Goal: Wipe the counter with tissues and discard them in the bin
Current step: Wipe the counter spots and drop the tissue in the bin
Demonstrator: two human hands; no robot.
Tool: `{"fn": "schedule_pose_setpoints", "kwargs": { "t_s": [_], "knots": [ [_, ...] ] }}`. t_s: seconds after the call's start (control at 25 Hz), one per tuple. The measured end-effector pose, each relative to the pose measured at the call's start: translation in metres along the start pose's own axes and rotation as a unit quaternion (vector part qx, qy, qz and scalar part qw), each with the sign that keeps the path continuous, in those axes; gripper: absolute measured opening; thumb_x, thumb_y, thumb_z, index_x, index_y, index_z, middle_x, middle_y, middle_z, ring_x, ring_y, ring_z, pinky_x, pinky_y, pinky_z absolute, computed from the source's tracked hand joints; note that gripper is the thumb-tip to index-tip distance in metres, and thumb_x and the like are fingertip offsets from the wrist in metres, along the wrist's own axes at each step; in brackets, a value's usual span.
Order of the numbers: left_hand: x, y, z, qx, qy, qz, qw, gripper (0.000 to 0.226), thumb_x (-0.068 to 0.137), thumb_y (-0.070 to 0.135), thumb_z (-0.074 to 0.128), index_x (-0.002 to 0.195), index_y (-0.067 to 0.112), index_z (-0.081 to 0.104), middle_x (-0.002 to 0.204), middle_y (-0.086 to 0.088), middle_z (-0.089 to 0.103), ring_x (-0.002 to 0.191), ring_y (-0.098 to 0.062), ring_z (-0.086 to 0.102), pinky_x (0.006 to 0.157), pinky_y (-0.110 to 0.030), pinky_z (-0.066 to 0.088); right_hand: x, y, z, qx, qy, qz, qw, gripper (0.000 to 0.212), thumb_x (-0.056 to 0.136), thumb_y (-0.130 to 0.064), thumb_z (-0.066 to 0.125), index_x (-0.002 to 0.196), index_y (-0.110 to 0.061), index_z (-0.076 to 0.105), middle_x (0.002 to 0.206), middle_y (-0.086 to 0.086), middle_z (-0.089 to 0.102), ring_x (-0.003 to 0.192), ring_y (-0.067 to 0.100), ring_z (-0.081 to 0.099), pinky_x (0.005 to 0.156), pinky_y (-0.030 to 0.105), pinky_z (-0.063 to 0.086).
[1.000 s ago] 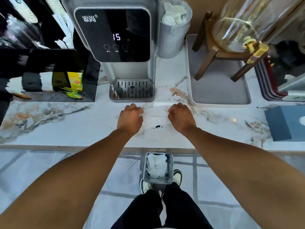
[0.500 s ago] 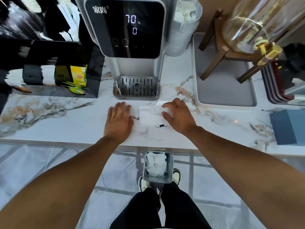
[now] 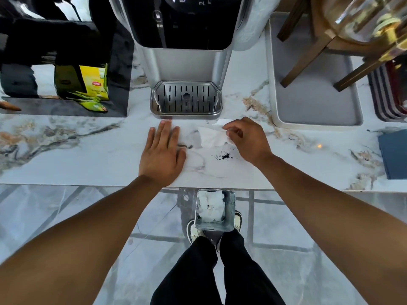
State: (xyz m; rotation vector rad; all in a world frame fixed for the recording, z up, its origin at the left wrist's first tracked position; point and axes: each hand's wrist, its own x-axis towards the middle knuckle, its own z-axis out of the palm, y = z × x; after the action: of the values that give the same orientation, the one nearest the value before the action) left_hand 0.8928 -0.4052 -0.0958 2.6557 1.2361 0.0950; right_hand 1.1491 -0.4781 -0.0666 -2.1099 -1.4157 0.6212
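A white tissue (image 3: 211, 137) lies crumpled on the marble counter (image 3: 88, 155), and my right hand (image 3: 247, 139) pinches its right side. Just in front of the tissue sits a small patch of dark crumbs (image 3: 224, 155). My left hand (image 3: 163, 153) rests flat on the counter to the left of the tissue, fingers spread, holding nothing. Below the counter's front edge a small metal bin (image 3: 230, 214) stands on the floor by my feet, with crumpled white tissues inside.
A water dispenser with a metal drip tray (image 3: 186, 99) stands right behind the hands. A grey tray (image 3: 317, 106) with a wooden stand is at the right, a blue box (image 3: 394, 153) far right, yellow tea packets (image 3: 94, 84) in a black holder at the left.
My left hand let go of the tissue and now lies flat on the counter. My right hand has gathered the flat tissue into a crumpled bunch. The camera has moved closer.
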Motion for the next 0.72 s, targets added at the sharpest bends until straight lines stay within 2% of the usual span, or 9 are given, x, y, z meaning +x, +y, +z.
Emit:
{"fn": "schedule_pose_setpoints", "kwargs": {
  "t_s": [0.28,0.4,0.52,0.72],
  "knots": [
    [0.000,0.006,-0.003,0.015,-0.004,-0.011,1.000,0.063,0.099,0.039,0.029,0.150,0.003,0.030,0.161,-0.022,0.021,0.152,-0.035,0.012,0.124,-0.054,0.011,-0.014,-0.013,0.007,-0.023,0.035,0.037,0.998,0.019,0.095,-0.015,0.058,0.105,-0.021,0.073,0.096,0.002,0.063,0.085,0.019,0.062,0.081,0.029,0.049],
    [0.000,0.012,-0.005,0.010,-0.012,-0.028,0.999,0.064,0.099,0.038,0.028,0.151,0.002,0.028,0.163,-0.022,0.016,0.153,-0.034,0.008,0.124,-0.053,0.008,-0.029,-0.014,0.007,-0.035,0.038,0.037,0.998,0.018,0.095,-0.015,0.058,0.106,-0.019,0.072,0.099,0.006,0.065,0.087,0.022,0.062,0.081,0.030,0.049],
    [-0.002,0.018,-0.005,0.000,-0.013,-0.043,0.999,0.066,0.098,0.041,0.028,0.152,0.002,0.026,0.164,-0.021,0.013,0.153,-0.032,0.005,0.124,-0.052,0.006,-0.047,-0.015,0.010,-0.040,0.075,0.074,0.994,0.015,0.094,-0.014,0.058,0.100,-0.015,0.072,0.094,0.009,0.064,0.083,0.026,0.061,0.077,0.035,0.051],
    [-0.002,0.017,-0.002,-0.015,0.013,-0.049,0.999,0.062,0.098,0.038,0.029,0.151,0.005,0.029,0.164,-0.018,0.017,0.154,-0.029,0.007,0.125,-0.049,0.006,-0.082,-0.019,0.020,-0.026,0.108,0.157,0.981,0.014,0.094,-0.012,0.054,0.093,-0.011,0.068,0.091,0.010,0.061,0.078,0.029,0.059,0.069,0.033,0.045]
  ]
}}
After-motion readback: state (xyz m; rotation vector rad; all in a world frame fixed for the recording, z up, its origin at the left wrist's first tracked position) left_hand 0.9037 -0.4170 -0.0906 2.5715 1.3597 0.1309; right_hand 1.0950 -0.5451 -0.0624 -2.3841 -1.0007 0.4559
